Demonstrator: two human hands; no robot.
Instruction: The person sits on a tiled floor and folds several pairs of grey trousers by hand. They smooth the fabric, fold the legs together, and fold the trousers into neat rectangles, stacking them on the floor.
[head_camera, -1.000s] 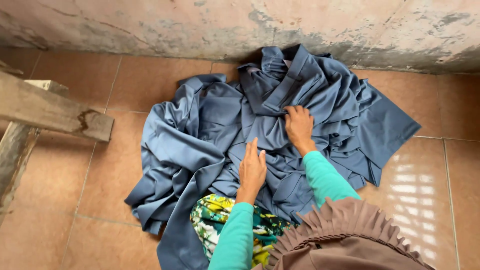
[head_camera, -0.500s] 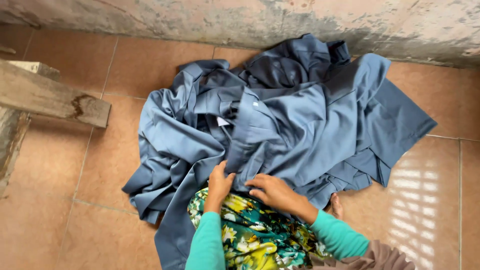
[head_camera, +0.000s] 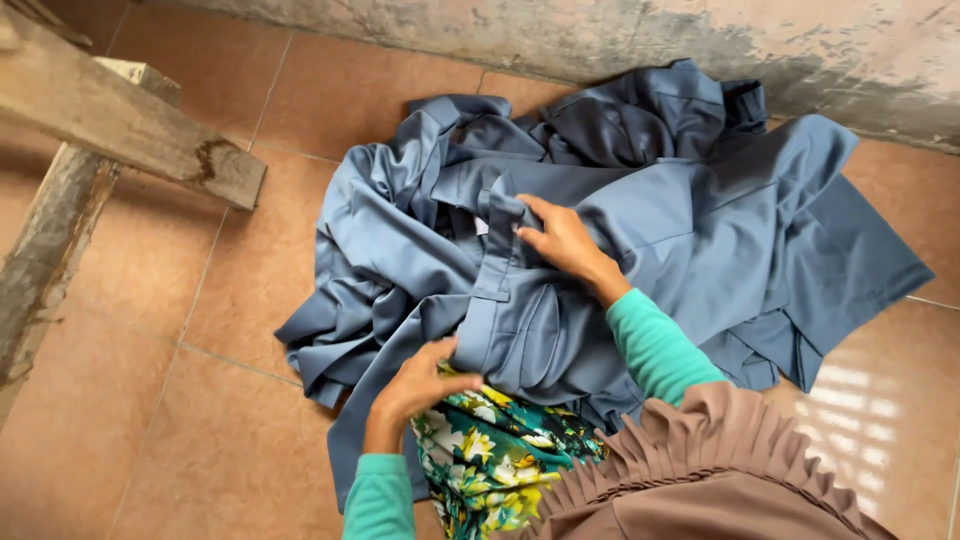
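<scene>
A heap of grey-blue garments (head_camera: 640, 230) lies crumpled on the brown tiled floor. My right hand (head_camera: 560, 240) lies flat on a collar-like strip of the blue cloth near the middle of the heap, fingers spread. My left hand (head_camera: 420, 385) grips the near edge of the same blue fabric, just above a green flowered cloth (head_camera: 490, 460) over my lap. Both arms wear teal sleeves.
A rough wooden beam structure (head_camera: 110, 130) stands at the left. A stained concrete wall (head_camera: 600, 30) runs along the far side. A pleated brown cloth (head_camera: 700, 470) hangs at the bottom right. Bare tiles (head_camera: 150, 400) lie at the near left.
My right hand moved from the near edge of the heap up onto its middle. The left hand stayed at the near edge. The blue cloth has been spread flatter on the right.
</scene>
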